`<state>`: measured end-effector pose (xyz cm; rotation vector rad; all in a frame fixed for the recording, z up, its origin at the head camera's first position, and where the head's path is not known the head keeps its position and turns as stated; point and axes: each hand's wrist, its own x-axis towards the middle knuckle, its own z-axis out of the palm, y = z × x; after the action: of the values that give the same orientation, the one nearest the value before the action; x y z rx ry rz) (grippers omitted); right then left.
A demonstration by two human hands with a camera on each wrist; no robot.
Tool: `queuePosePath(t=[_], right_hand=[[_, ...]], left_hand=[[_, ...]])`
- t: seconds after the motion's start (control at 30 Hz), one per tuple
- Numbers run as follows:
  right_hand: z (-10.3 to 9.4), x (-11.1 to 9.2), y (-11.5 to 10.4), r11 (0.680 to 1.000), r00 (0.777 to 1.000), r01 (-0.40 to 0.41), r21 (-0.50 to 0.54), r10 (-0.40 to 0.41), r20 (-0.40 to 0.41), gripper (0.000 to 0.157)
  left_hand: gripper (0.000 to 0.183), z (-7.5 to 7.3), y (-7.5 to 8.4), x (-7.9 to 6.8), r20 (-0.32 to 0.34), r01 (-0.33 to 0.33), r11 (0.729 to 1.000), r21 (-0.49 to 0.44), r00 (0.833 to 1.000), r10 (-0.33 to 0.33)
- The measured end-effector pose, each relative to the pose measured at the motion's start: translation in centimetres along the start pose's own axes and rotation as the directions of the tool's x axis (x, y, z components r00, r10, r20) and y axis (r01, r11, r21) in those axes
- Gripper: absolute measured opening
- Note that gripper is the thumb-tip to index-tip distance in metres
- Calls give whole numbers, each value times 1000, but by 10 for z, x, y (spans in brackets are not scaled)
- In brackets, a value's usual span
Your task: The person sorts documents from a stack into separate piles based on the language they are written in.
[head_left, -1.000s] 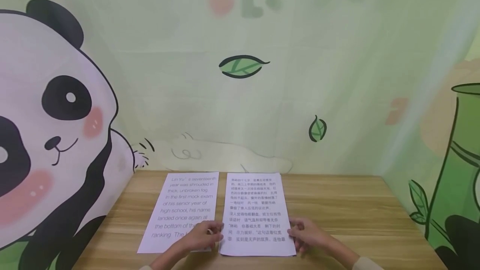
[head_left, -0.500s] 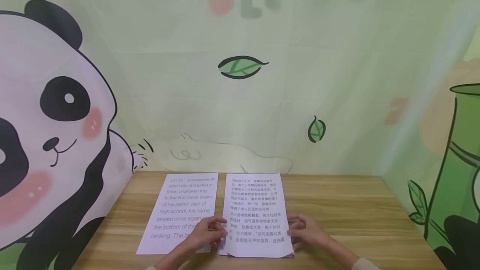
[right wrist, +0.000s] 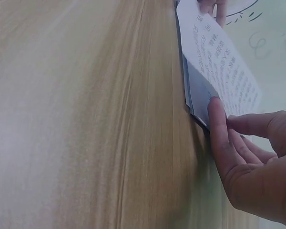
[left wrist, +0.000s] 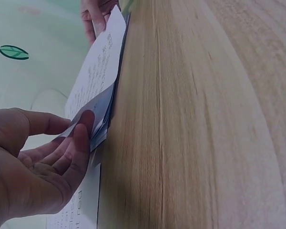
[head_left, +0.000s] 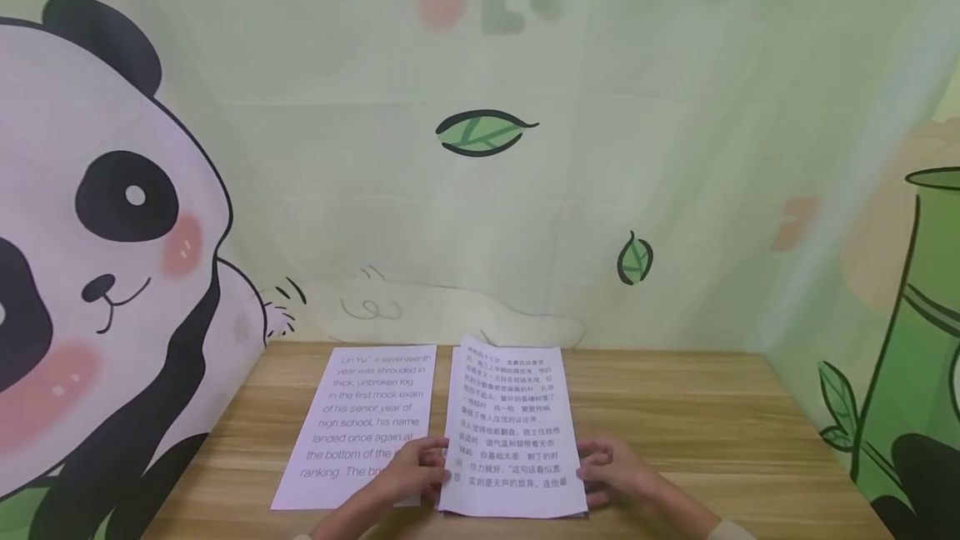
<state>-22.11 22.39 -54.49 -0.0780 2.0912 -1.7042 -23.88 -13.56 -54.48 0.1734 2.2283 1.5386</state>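
A printed sheet of paper (head_left: 513, 427) with Chinese text bows upward over a small stack of paper (right wrist: 187, 93). My left hand (head_left: 412, 471) pinches its left edge near the lower corner, thumb on top and fingers underneath, as the left wrist view shows. On the opposite side my right hand (head_left: 617, 473) grips the right edge between thumb and fingers. In both wrist views the sheet curves away from the papers below it. To the left lies another white page (head_left: 363, 419) with large English text, its lower right part hidden behind my left hand and forearm.
Everything lies on a wood-grain table (head_left: 697, 415). A green cloth backdrop (head_left: 480, 232) with a panda, leaves and bamboo rises right behind the table's far edge and along both sides.
The top Chinese sheet, flat on the stack a second ago, now bows upward and its far left corner has risen. Both hands keep about the same places at its edges.
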Motion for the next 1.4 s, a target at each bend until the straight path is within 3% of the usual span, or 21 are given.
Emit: queuePosePath(t=[0.23, 0.53, 0.87, 1.13, 1.4], right_hand=[[-2, -2, 0, 1000, 999, -11, -6, 11, -33, 61], [-13, -4, 4, 997, 996, 83, 2, -83, -32, 62], [-25, -12, -5, 997, 995, 80, 19, -79, -58, 64], [-37, -20, 0, 995, 994, 101, 19, -100, -48, 64], [-49, -29, 2, 995, 993, 94, -21, -95, -74, 66]], left_hand=[[63, 1, 1, -2, 31, 6, 996, -85, 1000, -3], [71, -1, 5, -5, 80, -15, 989, -148, 996, 27], [70, 2, 11, -1, 74, -102, 981, -165, 991, 116], [69, 12, 13, 5, 86, -166, 970, -176, 979, 183], [67, 26, 18, 8, 99, -176, 965, -197, 975, 198]])
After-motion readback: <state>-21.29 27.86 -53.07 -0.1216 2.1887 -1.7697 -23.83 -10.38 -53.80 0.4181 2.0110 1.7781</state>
